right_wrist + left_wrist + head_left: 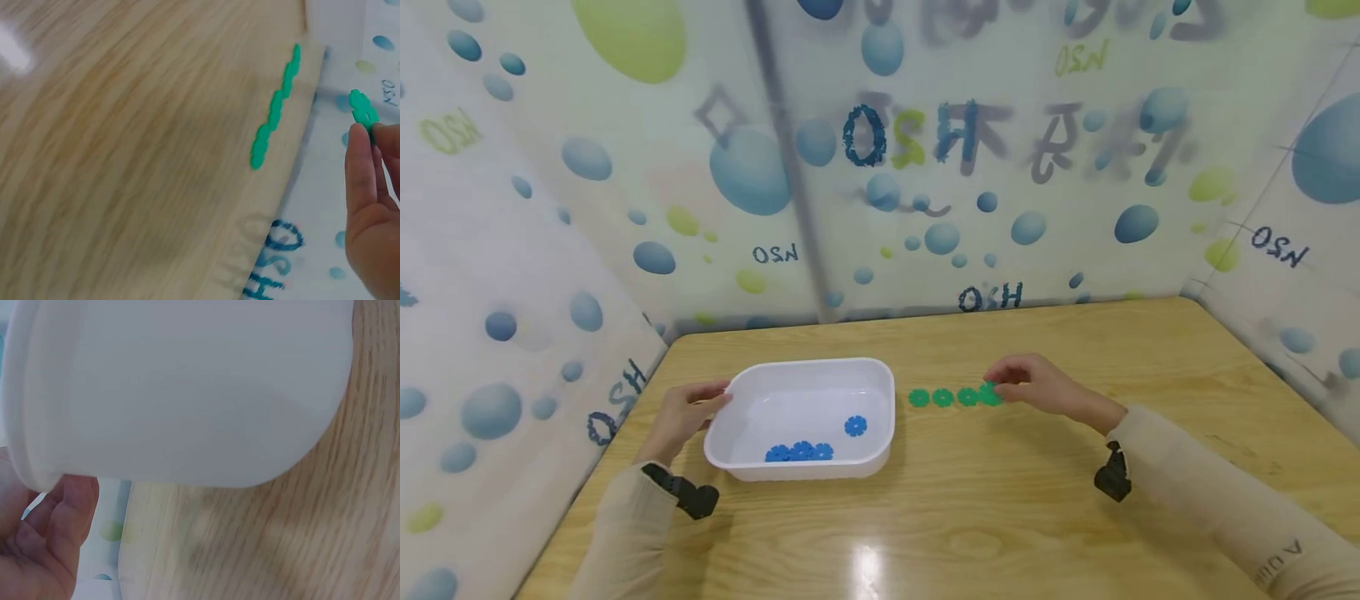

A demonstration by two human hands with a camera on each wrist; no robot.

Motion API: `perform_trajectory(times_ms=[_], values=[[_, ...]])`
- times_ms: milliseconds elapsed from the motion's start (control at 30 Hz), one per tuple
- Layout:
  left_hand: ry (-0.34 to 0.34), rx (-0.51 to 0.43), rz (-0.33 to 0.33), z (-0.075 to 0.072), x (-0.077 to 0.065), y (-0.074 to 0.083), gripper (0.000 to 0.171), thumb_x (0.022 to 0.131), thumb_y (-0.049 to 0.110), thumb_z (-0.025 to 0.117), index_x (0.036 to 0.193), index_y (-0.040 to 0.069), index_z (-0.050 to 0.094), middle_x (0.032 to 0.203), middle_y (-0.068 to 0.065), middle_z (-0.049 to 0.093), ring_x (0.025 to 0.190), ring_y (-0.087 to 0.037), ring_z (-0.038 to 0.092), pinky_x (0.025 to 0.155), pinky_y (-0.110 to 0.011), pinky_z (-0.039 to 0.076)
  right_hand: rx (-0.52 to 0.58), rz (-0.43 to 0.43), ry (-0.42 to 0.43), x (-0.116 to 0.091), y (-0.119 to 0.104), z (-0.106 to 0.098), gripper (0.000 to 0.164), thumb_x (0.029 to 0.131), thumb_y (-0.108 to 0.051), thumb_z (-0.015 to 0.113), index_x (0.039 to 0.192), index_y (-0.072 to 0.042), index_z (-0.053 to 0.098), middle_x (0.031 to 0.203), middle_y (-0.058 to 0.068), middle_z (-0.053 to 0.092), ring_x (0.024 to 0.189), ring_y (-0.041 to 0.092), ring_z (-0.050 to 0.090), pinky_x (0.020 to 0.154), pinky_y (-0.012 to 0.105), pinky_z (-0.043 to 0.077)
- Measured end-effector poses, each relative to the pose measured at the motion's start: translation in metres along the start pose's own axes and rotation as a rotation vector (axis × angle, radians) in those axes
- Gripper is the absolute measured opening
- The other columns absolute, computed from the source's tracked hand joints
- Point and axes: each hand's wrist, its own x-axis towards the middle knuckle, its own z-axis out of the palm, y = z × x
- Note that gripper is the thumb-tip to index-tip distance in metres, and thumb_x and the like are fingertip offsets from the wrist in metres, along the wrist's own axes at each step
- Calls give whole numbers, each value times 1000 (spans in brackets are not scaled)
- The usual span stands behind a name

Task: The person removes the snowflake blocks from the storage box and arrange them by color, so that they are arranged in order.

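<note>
My left hand (681, 417) grips the left rim of a white plastic basin (808, 372); in the left wrist view its fingers (78, 506) reach under the rim. Several blue flower-shaped snowflake discs lie in the basin, mostly along its near side, with one blue disc (855, 426) apart to the right. Right of the basin, a row of green snowflake discs (943, 397) lies on the table. Over the row's right end, my right hand (1037, 383) pinches another green snowflake disc (362, 107) between thumb and fingers, raised above the wood.
The wooden table (970, 533) ends at the back against a white curtain (880, 242) printed with blue and green dots. More of this cloth hangs along the left and right sides. Each wrist wears a black camera strap (681, 492).
</note>
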Motion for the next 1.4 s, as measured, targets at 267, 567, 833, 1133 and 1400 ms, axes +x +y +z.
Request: perform_trajectory(times_ms=[267,567,833,1133,1400], values=[[0,-23,-22,-1,14,-16,56,79,41,63,125,12,51,123,-13,50,100,-22,52,74,-30,49,-41,109,68,-10,25,-14,25,86,-1,53,107,13,53,95,18,57,82,19,56,68,31,50],[4,-3,-24,-3,4,-2,52,80,35,64,124,10,52,121,-14,52,93,-18,54,71,-37,49,-239,149,117,-4,49,-18,17,83,0,57,98,7,60,86,11,59,77,21,55,66,31,46],[-4,12,-21,0,3,-2,52,83,33,60,126,6,48,123,-17,48,99,-24,51,74,-32,48,-333,203,142,2,58,-16,12,81,-3,60,92,2,63,83,7,61,77,20,55,69,35,46],[23,11,-28,2,1,0,48,85,31,59,125,6,50,123,-16,49,96,-24,51,71,-32,48,-248,248,120,3,55,-19,17,82,-4,59,96,5,61,86,9,61,79,19,53,69,31,44],[18,7,-25,1,0,0,50,84,33,59,125,6,50,124,-17,48,95,-22,51,73,-33,48,-230,242,112,2,53,-19,17,82,-4,60,96,6,61,88,12,60,80,21,53,70,32,44]])
